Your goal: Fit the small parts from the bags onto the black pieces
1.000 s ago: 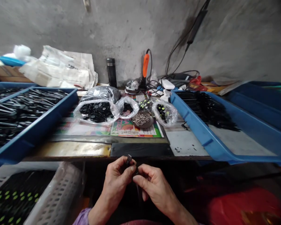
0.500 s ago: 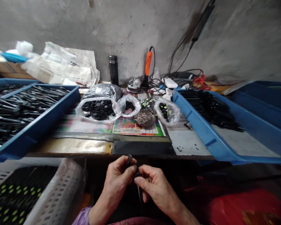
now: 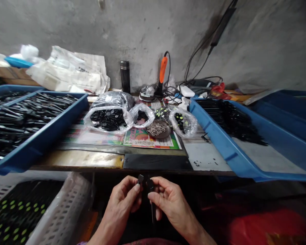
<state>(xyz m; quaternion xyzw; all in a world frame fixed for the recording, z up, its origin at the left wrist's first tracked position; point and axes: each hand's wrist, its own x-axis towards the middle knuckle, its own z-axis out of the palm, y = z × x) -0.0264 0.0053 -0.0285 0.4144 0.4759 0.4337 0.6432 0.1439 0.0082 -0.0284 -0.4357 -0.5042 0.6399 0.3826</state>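
In front of the table's edge, my left hand [image 3: 122,202] pinches a small flat black plastic part [image 3: 140,178] between thumb and fingers. My right hand [image 3: 171,203] is closed on a slim black rod-like piece [image 3: 153,211] with a wider head, its narrow shaft pointing down. A small gap separates the two parts. Beyond my hands, on the table, are an open plastic bag of black parts [image 3: 109,119], a smaller bag [image 3: 141,116], a dish of small metal pieces [image 3: 165,132] and a bag of black and lime-green parts [image 3: 182,121].
A blue tray [image 3: 47,136] heaped with slender black pieces stands at left; another blue tray [image 3: 229,149] holds more at right. Below left is a white basket [image 3: 57,214] of black pieces with green ovals. An orange-handled tool [image 3: 163,69] and a black flask [image 3: 125,76] stand behind.
My hands have moved apart, and the small black part in my left hand is now separated from the slim piece in my right. The view has shifted slightly.
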